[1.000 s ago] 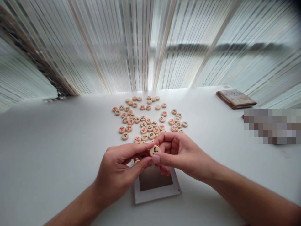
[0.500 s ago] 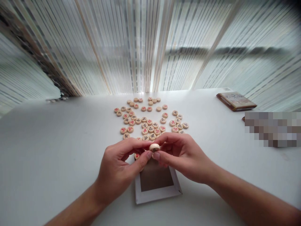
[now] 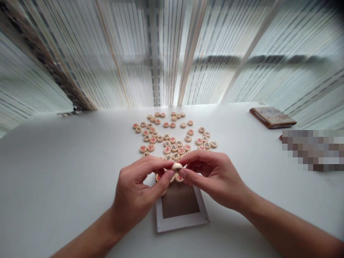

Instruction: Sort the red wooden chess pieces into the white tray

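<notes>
Between my two hands, at the centre of the head view, is one round wooden Chinese chess piece (image 3: 177, 167), tilted with its edge toward me. My left hand (image 3: 143, 182) pinches it between thumb and forefinger from the left. From the right, my right hand (image 3: 212, 175) grips the same piece with its thumb and fingertips. Below them lies a shallow white-rimmed box tray (image 3: 182, 221) with a brown inside. Several pieces sit at its far end, partly hidden by my hands; one with a red character (image 3: 179, 177) shows between them.
Many loose chess pieces with red or black characters (image 3: 174, 147) are spread beyond my hands on the white table (image 3: 80, 172). A brown-edged box (image 3: 272, 117) lies at the far right, near a blurred-out item (image 3: 314, 150). A striped curtain (image 3: 134, 53) hangs behind the table.
The held piece has been tipped a little, so its character shows less. A red-marked piece in the tray is now visible beneath it. The view has shifted slightly.
</notes>
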`<action>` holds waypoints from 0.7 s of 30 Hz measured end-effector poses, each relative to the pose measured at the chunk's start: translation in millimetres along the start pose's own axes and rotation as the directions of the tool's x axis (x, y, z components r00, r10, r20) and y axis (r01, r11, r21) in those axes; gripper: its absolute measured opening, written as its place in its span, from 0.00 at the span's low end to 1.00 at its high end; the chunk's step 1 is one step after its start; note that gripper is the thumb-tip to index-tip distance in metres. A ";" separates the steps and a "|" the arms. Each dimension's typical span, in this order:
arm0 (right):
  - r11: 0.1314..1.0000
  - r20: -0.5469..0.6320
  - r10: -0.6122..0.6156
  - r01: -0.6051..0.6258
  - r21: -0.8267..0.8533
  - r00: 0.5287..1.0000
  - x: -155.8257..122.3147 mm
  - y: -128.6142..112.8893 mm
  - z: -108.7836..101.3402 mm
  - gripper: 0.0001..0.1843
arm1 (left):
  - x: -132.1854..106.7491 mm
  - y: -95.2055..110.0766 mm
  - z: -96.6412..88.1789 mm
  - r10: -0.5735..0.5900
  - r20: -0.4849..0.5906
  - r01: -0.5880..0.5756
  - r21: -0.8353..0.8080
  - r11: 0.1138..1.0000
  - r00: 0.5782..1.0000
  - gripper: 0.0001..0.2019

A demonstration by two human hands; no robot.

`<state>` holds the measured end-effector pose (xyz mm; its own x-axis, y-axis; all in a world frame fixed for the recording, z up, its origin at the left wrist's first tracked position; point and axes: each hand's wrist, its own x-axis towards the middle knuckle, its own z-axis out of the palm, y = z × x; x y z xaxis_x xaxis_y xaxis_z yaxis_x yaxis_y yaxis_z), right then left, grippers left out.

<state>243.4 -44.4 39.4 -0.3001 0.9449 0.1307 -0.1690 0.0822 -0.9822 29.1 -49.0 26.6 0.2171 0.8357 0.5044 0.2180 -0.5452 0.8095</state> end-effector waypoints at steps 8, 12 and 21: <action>0.958 0.070 0.144 -0.157 0.241 0.987 2.2 2.3 -1.2 0.20 | 3.2 7.0 -0.5 -0.119 -0.045 0.114 -0.096 0.989 0.992 0.11; 0.944 0.079 0.152 -0.169 0.282 0.985 3.5 5.5 -3.2 0.14 | 4.3 10.0 1.2 -0.132 -0.047 0.125 -0.127 0.984 0.990 0.13; 0.943 0.072 0.188 -0.201 0.266 0.979 2.8 7.0 -2.5 0.17 | 2.7 6.5 3.5 -0.247 0.002 0.242 -0.201 0.949 0.969 0.15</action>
<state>243.7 -40.4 32.5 -0.3931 0.9183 -0.0472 -0.3487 -0.1964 -0.9164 34.5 -50.6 32.2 0.1582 0.9444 0.2883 0.0679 -0.3017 0.9510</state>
